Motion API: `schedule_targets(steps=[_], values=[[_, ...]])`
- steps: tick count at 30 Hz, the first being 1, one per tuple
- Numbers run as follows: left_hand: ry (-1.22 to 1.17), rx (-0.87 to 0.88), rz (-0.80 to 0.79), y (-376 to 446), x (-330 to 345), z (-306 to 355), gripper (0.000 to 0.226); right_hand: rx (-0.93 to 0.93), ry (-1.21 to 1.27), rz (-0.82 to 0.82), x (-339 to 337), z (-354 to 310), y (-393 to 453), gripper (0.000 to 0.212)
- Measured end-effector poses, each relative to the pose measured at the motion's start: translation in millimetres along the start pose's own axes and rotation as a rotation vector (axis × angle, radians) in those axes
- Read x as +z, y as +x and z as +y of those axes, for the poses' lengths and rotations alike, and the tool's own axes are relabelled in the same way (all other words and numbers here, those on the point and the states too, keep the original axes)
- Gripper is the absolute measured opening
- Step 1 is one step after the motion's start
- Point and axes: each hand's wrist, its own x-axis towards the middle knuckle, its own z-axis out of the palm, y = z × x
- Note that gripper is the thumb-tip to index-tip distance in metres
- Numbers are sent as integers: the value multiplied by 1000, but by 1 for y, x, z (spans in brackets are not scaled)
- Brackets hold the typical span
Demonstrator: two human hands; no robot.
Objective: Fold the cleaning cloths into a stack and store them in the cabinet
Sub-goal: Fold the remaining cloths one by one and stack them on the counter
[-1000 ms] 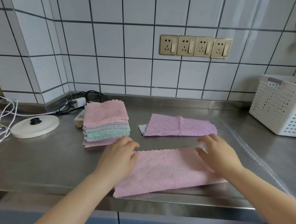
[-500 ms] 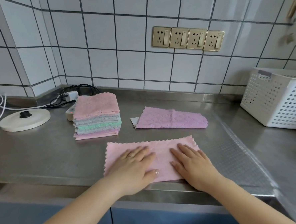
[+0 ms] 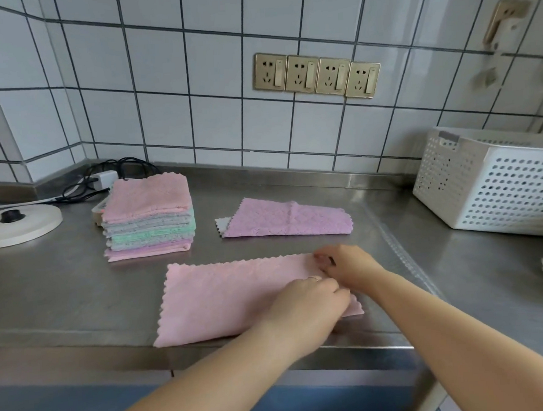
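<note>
Pink cloth (image 3: 225, 298) flat at counter (image 3: 62, 291) front edge, long axis left-right. Both hands at right end: left hand (image 3: 304, 301) and right hand (image 3: 347, 264) pinching its corners; free end lies leftward.

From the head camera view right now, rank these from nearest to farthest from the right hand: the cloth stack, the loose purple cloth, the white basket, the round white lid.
Measured from the right hand:
1. Purple cloth, just behind the hand, mid-counter.
2. Cloth stack, back and to the left.
3. White basket, back right; close to the stack's distance, so this order is loose.
4. Round white lid, far left.
</note>
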Motion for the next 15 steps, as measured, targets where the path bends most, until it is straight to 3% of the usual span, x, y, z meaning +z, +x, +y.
schedule_targets(steps=[6, 10, 12, 15], values=[[16, 35, 30, 3, 3, 8, 14, 1, 107, 156, 10, 3, 4, 27], [20, 18, 89, -2, 2, 8, 15, -12, 261, 196, 0, -1, 2, 30], [-24, -54, 137, -12, -3, 7, 26, -69, 389, 199, -11, -4, -3, 32], [-124, -173, 253, -36, -19, 2, 48, -125, 698, 73, -27, -11, -14, 26]])
